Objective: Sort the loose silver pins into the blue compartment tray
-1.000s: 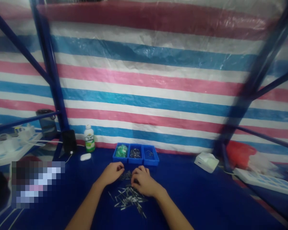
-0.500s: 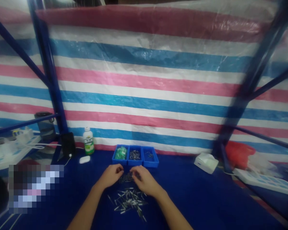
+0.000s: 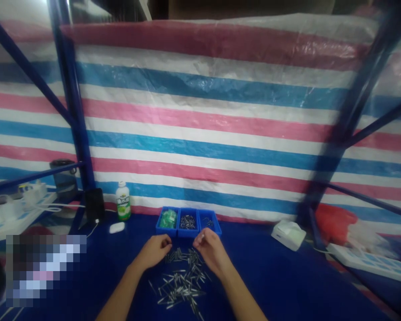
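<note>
My left hand rests low at the left end of a short row of thin metal pins. Its fingers are curled together, and whatever lies between them is hidden. Just in front of the right-hand blue bin is my right hand, fingertips pinched; I cannot make out anything in them. A loose heap of slim metal pins, rivet-like in shape, spreads on the blue table between my forearms. That right-hand bin contains a few metal pieces.
The middle blue bin contains many small metal parts; the left blue bin holds green, plastic-looking pieces. A white-green bottle and white case stand left. A tissue pack lies right, near a power strip.
My right hand has moved right and up toward the right-hand bin, uncovering more pins. My left hand stays nearly in place. The camera view has tilted up slightly.
</note>
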Demonstrator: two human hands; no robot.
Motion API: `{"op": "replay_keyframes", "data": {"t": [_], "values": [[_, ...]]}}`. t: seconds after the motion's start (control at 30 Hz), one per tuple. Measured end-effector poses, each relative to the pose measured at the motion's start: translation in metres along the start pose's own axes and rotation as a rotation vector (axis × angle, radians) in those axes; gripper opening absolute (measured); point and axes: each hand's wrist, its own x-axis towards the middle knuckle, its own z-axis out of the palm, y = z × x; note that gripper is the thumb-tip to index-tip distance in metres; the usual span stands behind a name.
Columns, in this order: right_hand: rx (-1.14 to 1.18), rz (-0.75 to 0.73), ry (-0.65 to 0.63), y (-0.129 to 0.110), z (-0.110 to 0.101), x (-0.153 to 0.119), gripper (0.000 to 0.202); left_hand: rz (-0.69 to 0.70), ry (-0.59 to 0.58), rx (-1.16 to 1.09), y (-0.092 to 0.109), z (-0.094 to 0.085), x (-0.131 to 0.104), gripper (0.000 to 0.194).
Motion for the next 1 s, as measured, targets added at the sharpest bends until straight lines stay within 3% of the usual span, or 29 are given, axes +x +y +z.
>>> {"op": "replay_keyframes", "data": {"t": [0.17, 0.3, 0.4, 0.47, 0.57, 0.67, 0.8, 1.0], "values": [[0.008, 0.122, 0.017, 0.0, -0.003, 0.001, 0.044, -0.011, -0.002, 0.004, 0.005, -0.001, -0.003, 0.023], [-0.013, 0.236, 0.174, 0.008, -0.007, 0.008, 0.033, -0.004, -0.005, 0.012, 0.003, 0.0, -0.003, 0.023], [-0.198, 0.207, 0.253, 0.013, -0.008, 0.01, 0.044, 0.003, -0.007, 0.01, 0.002, -0.002, -0.001, 0.023], [-0.485, 0.086, 0.162, 0.014, -0.006, 0.007, 0.037, 0.008, -0.008, 0.005, 0.002, -0.002, 0.0, 0.023], [-1.012, -0.103, -0.141, 0.013, 0.001, -0.003, 0.019, 0.005, -0.003, 0.014, 0.004, -0.003, -0.001, 0.022], [-1.347, -0.116, -0.396, 0.012, 0.008, -0.015, 0.012, -0.003, 0.007, 0.017, 0.007, -0.003, -0.003, 0.022], [-1.446, -0.101, -0.505, 0.015, 0.011, -0.02, 0.009, -0.007, 0.013, 0.015, 0.008, -0.002, -0.005, 0.021], [-1.39, -0.166, -0.459, 0.016, 0.012, -0.016, 0.008, 0.028, 0.059, -0.007, 0.0, -0.001, 0.0, 0.019]]}}
